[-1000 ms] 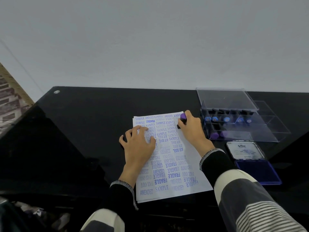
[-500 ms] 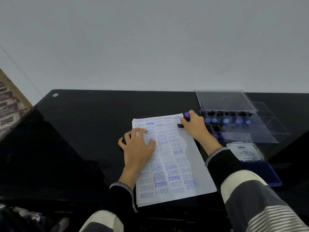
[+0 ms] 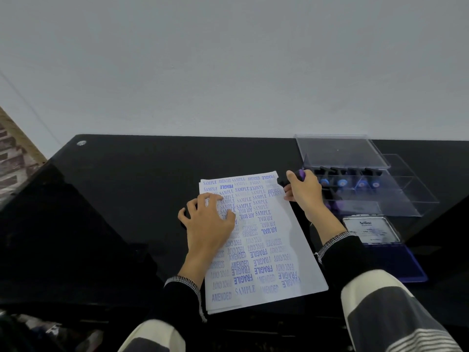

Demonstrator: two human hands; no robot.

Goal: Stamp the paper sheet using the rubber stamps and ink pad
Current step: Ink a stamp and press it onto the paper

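Observation:
A white paper sheet [image 3: 291, 245] covered in blue stamped words lies on the black table [image 3: 127, 189]. My left hand [image 3: 210, 224] rests flat on the sheet's left side, fingers spread. My right hand [image 3: 303, 194] grips a rubber stamp [image 3: 301, 174] with a purple handle, just off the sheet's far right corner, next to the stamp case. The open ink pad [image 3: 403, 262], blue with its labelled lid folded back, sits to the right of my right forearm.
A clear plastic case [image 3: 406, 196] with its lid [image 3: 340, 151] raised stands at the far right and holds several blue-topped stamps [image 3: 342, 182]. A pale wall runs behind the table. The table's near edge is below the sheet.
My right hand has lifted the stamp off the sheet's top right corner and moved it right, toward the case. My left hand has stayed on the sheet.

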